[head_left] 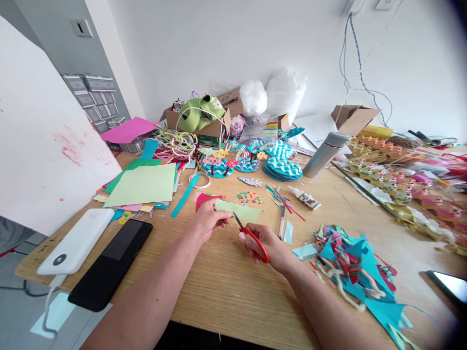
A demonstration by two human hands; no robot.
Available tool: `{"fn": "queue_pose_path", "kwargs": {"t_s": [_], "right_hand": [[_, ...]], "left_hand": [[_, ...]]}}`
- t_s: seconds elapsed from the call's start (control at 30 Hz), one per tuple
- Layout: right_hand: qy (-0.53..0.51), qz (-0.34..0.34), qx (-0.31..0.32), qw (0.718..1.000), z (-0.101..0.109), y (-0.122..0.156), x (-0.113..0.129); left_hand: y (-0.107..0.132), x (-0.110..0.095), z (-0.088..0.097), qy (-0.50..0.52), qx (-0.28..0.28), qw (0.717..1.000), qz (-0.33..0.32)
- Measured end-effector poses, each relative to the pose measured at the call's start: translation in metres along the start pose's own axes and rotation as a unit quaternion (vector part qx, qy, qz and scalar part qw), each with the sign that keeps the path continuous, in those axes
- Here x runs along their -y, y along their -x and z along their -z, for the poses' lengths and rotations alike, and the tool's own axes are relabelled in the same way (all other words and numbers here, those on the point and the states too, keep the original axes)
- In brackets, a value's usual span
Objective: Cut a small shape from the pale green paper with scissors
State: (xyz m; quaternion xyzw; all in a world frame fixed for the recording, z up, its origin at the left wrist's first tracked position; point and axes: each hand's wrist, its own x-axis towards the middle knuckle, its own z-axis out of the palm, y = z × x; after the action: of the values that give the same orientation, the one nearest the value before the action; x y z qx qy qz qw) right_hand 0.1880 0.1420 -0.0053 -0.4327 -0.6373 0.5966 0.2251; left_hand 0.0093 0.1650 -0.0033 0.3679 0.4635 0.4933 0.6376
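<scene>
Between the thumb and fingers of my left hand [209, 218] is the left part of a pale green paper strip [246, 212]. My right hand [264, 245] is closed round the red handles of a pair of scissors [260, 245]. The scissors' blades point up and left and meet the strip's lower edge near my left thumb. Whether the blades are parted is too small to tell. Red paper [204, 200] lies just behind my left hand. Beyond the strip are a scatter of tiny coloured paper bits [249, 198] and a grey paper fish [250, 182].
Stacked coloured paper [142, 184], a phone [111, 265] and a white power bank [76, 240] lie left. A glue bottle [304, 198], a tilted grey flask [326, 154] and a heap of paper scraps [353, 267] are right. Blue wavy discs [282, 167] stand behind.
</scene>
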Motion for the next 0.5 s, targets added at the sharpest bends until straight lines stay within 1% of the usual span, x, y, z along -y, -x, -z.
{"fn": "queue_pose_path", "kwargs": {"t_s": [0.17, 0.5], "right_hand": [[0.004, 0.001, 0.014, 1.0, 0.0001, 0.0, 0.0009], [-0.001, 0.0, 0.006, 1.0, 0.0003, -0.001, -0.0006]], "left_hand": [[-0.0005, 0.0011, 0.0002, -0.007, 0.001, 1.0, 0.0], [-0.002, 0.0028, 0.0006, -0.002, -0.002, 1.0, 0.005]]}}
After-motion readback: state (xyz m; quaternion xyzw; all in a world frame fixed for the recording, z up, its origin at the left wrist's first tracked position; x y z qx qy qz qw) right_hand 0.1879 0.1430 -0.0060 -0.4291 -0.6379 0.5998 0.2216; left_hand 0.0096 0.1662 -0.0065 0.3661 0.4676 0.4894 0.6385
